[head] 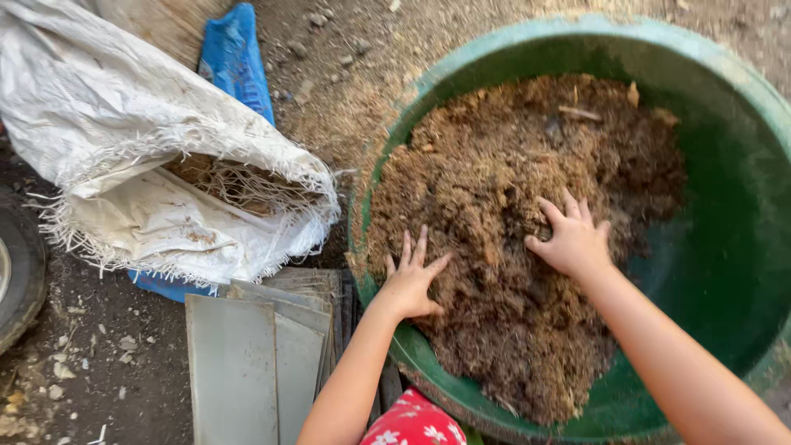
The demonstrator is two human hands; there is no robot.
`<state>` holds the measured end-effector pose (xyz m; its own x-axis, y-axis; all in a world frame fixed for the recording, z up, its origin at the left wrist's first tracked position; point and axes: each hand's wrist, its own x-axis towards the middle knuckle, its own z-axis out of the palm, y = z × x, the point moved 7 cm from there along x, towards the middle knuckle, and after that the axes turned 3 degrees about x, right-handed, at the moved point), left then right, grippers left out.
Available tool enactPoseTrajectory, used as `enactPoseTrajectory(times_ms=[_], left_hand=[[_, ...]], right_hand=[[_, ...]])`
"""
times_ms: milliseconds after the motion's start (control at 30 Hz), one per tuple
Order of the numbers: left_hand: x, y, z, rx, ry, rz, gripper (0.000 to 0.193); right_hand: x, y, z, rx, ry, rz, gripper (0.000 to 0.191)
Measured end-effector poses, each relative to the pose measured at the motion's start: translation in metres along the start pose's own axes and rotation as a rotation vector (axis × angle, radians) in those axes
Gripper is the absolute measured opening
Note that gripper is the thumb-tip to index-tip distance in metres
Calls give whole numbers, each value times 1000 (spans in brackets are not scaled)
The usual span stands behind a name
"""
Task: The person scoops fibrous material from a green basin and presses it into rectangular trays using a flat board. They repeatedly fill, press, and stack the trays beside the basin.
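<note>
A big green plastic tub (725,247) holds a heap of brown fibrous crumbly material (511,181). My left hand (412,280) lies flat on the near left edge of the heap, fingers spread, close to the tub's rim. My right hand (573,239) presses palm-down on the middle of the heap, fingers apart. Neither hand holds anything. Both bare forearms reach in from the bottom of the view.
A white woven sack (140,156) with a frayed open mouth lies to the left on the dirt ground, with a blue sack (235,58) under it. Grey flat sheets (255,354) are stacked at bottom centre. A tyre edge (16,272) shows far left.
</note>
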<state>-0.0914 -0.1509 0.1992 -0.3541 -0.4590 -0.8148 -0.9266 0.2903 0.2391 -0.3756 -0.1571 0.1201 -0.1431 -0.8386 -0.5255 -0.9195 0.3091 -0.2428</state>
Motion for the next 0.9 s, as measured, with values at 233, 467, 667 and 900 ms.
enactPoseTrajectory(times_ms=[233, 467, 667, 900], left_hand=[[18, -60, -76, -783, 588, -137, 88], [130, -113, -50, -1266, 382, -379, 77], [168, -113, -48, -1332, 205, -473, 89], [191, -92, -62, -1449, 174, -340, 115]], right_hand=[[85, -23, -120, 405, 30, -156, 42], [211, 0, -115, 331, 195, 64, 49], [238, -26, -86, 54, 20, 84, 85], [247, -86, -36, 127, -230, 37, 115]])
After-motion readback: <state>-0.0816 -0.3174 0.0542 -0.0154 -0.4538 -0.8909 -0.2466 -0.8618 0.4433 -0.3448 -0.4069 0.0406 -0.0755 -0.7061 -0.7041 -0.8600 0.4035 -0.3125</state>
